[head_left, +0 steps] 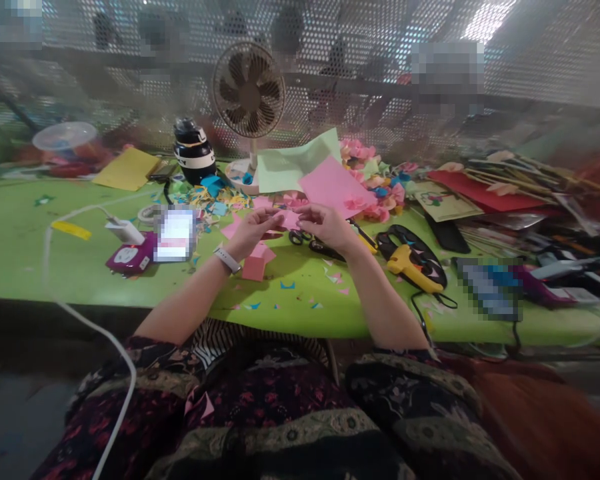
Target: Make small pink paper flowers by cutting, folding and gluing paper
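Note:
Between my two hands is a small piece of pink paper [291,219], pinched from both sides above the green table [325,313]. My left hand [255,230], with a pale band on its wrist, grips the left side of the paper. On the other side my right hand [325,227] has thumb and finger closed on it. Below my left hand lie small pink paper squares [255,263]. Black-handled scissors [297,237] rest under the right hand, partly hidden by it. Behind the hands, a larger pink sheet [334,183] leans over a pale green sheet [280,170].
Left, a lit phone [175,233] stands by a purple power strip [130,257] with a white cable. A fan [250,93] and a black jar [195,150] are behind. Right, a yellow glue gun [410,267] lies near paper flowers [390,200]. Paper scraps [335,275] litter the front.

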`<state>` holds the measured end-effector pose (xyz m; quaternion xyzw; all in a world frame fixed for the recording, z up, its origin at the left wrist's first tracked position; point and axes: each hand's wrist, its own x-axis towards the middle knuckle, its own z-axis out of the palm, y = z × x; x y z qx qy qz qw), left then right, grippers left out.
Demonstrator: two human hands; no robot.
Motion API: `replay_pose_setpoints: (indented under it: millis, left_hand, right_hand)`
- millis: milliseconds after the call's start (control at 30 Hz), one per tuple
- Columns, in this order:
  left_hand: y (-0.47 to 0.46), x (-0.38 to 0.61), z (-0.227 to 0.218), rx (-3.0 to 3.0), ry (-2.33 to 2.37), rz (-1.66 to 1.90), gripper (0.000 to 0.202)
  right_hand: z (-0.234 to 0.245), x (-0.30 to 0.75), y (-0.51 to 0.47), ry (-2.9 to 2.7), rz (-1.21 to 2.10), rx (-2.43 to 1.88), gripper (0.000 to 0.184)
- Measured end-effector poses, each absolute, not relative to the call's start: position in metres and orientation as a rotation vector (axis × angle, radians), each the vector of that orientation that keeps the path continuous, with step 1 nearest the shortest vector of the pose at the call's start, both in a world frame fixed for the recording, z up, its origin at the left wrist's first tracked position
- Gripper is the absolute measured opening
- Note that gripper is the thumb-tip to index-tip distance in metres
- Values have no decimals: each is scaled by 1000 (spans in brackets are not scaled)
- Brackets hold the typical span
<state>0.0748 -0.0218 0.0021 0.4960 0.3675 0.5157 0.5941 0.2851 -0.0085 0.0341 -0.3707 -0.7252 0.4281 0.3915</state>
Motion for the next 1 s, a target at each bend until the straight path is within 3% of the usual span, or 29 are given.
replay_pose_setpoints:
  millis: [300, 633, 1000]
  left_hand:
    - [-20, 75, 0, 1179, 799, 1213, 46]
    - [-21, 75, 1, 1208, 805, 1214, 57]
    - [-22, 74, 3, 1268, 827, 1204, 55]
  right_hand:
    - [37, 286, -11, -1823, 1230, -869, 31]
    - [38, 286, -11, -1841, 1215, -891, 25]
    - [41, 286, -13, -1847, 1175, -915, 26]
